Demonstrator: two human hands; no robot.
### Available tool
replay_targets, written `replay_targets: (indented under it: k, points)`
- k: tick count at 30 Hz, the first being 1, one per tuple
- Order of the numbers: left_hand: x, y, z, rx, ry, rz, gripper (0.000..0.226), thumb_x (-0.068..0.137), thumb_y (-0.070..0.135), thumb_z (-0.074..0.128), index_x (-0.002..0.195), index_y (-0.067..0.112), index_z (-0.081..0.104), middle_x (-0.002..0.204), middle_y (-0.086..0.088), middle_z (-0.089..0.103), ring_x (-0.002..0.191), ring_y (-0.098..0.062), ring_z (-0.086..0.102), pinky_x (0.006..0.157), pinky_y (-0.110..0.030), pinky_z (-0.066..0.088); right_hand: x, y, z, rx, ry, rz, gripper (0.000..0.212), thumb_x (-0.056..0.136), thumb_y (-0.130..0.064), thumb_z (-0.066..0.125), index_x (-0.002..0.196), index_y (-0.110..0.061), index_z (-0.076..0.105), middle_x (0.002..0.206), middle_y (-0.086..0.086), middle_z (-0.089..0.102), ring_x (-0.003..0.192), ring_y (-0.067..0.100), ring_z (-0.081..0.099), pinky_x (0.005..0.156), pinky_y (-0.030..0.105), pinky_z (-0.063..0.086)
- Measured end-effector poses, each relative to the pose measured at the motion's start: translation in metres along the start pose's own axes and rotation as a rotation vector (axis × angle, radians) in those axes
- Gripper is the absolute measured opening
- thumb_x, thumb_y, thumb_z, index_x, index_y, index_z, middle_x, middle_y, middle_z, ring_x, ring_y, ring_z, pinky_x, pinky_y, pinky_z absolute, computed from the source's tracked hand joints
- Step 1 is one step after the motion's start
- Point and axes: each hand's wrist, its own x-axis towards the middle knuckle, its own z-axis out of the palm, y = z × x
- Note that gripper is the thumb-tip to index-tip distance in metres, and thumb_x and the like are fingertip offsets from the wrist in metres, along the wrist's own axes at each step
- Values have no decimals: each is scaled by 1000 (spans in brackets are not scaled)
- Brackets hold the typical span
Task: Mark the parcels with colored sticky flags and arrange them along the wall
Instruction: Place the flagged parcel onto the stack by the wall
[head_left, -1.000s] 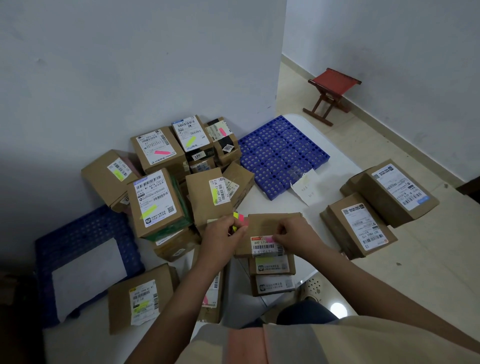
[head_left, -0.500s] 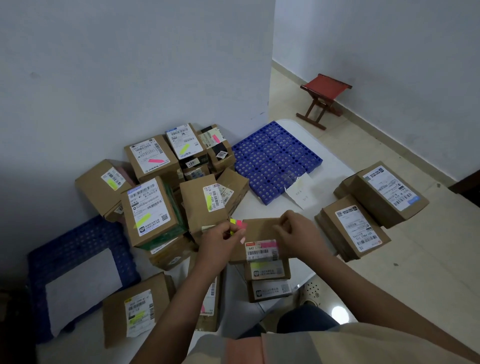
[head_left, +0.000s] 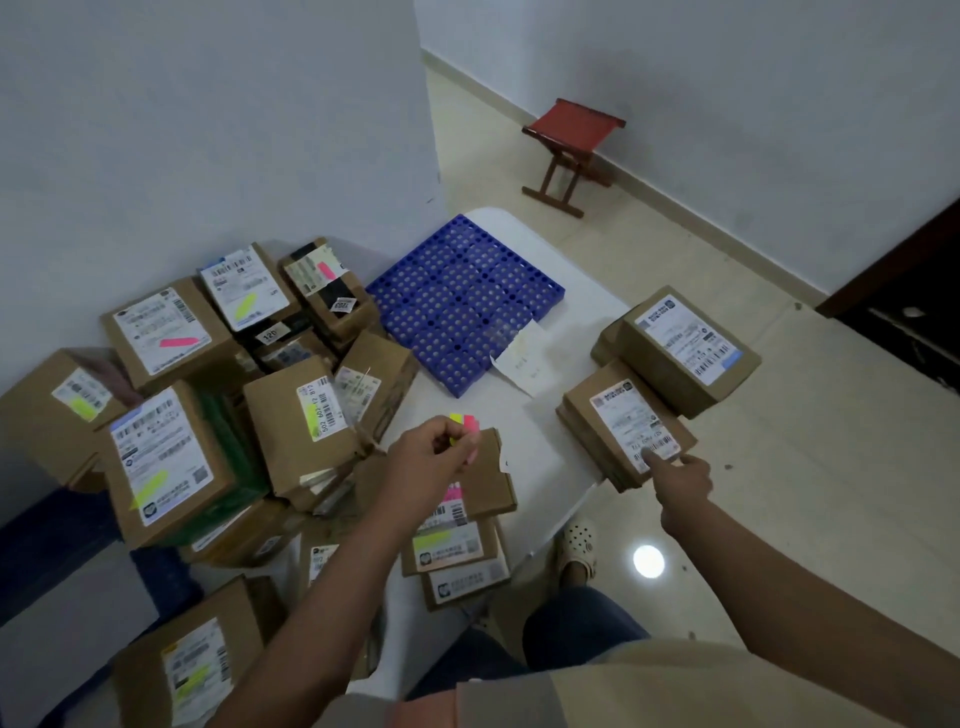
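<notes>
My left hand (head_left: 431, 457) pinches a small pad of yellow and pink sticky flags (head_left: 463, 422) above a short stack of brown parcels (head_left: 491, 470) at the table's front. The top parcel's label carries a pink flag (head_left: 453, 491). My right hand (head_left: 680, 480) reaches right, and its outstretched index finger touches the white label of an unflagged parcel (head_left: 618, 415). Behind that one lies another unflagged parcel (head_left: 685, 348). A heap of flagged parcels (head_left: 171, 457) leans against the wall on the left.
A blue grid tray (head_left: 462, 301) lies at the back of the white table (head_left: 545, 441), with a paper slip (head_left: 524, 358) on its edge. A red folding stool (head_left: 571, 150) stands by the far wall. My foot in a white clog (head_left: 577, 545) is under the table edge.
My right hand left the front parcel's label and moved right onto the unflagged parcel's label. A pink flag stays on the front parcel. My left hand lifted slightly with the flag pad.
</notes>
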Motion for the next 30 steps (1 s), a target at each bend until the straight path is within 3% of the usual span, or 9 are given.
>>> replay_targets:
  k: [2, 4, 7, 10, 12, 15, 22, 30]
  points:
    - [5, 2, 4, 49, -1, -22, 16, 93, 31, 65, 81, 21, 68, 75, 4, 70, 79, -18, 68, 84, -48, 57, 4, -2, 0, 31, 0, 33, 90, 78, -28, 82, 148, -12, 28, 144, 20, 39, 120, 39, 52, 99, 52, 48]
    - [8, 4, 7, 62, 1, -45, 16, 92, 32, 66, 80, 21, 69, 76, 4, 70, 80, -20, 68, 85, -52, 56, 11, -6, 1, 140, -45, -21, 100, 77, -19, 83, 153, -18, 19, 148, 15, 37, 125, 35, 51, 101, 53, 47]
    - [13, 5, 12, 69, -4, -69, 17, 91, 32, 67, 80, 20, 69, 75, 4, 70, 78, -17, 67, 86, -53, 55, 46, 5, 8, 34, -94, -140, 105, 67, -26, 88, 151, -19, 24, 147, 10, 41, 126, 31, 52, 100, 55, 49]
    - [17, 7, 17, 58, 1, -81, 20, 91, 33, 66, 77, 20, 68, 74, 5, 70, 76, -15, 67, 88, -54, 54, 43, 9, 13, -252, -106, -239, 97, 59, -50, 83, 138, -12, 41, 137, 12, 48, 120, 33, 55, 102, 55, 45]
    - [19, 9, 19, 43, 6, -80, 22, 92, 34, 66, 77, 18, 68, 73, 4, 70, 75, -14, 65, 89, -53, 53, 10, -4, 14, -452, -132, -297, 81, 74, -42, 80, 135, -4, 43, 136, 16, 44, 121, 37, 50, 107, 49, 37]
    - [23, 12, 18, 34, 8, -82, 20, 91, 33, 67, 77, 20, 69, 74, 4, 70, 76, -15, 66, 90, -53, 53, -5, -4, 25, -604, -245, -400, 80, 79, -32, 78, 140, -3, 36, 140, 15, 38, 128, 33, 40, 109, 43, 28]
    - [18, 9, 2, -44, 68, -92, 17, 93, 23, 65, 83, 9, 69, 76, 3, 70, 76, -10, 64, 92, -46, 55, -10, -6, 46, -678, -358, -423, 88, 75, -32, 81, 146, -13, 32, 141, 13, 42, 129, 30, 42, 108, 50, 36]
    - [16, -6, -13, -51, 100, -142, 18, 93, 30, 65, 78, 21, 69, 78, 2, 70, 81, -17, 64, 91, -55, 53, -12, 12, 59, -637, -380, -406, 84, 73, -38, 79, 143, -20, 36, 132, 8, 53, 119, 29, 52, 102, 52, 43]
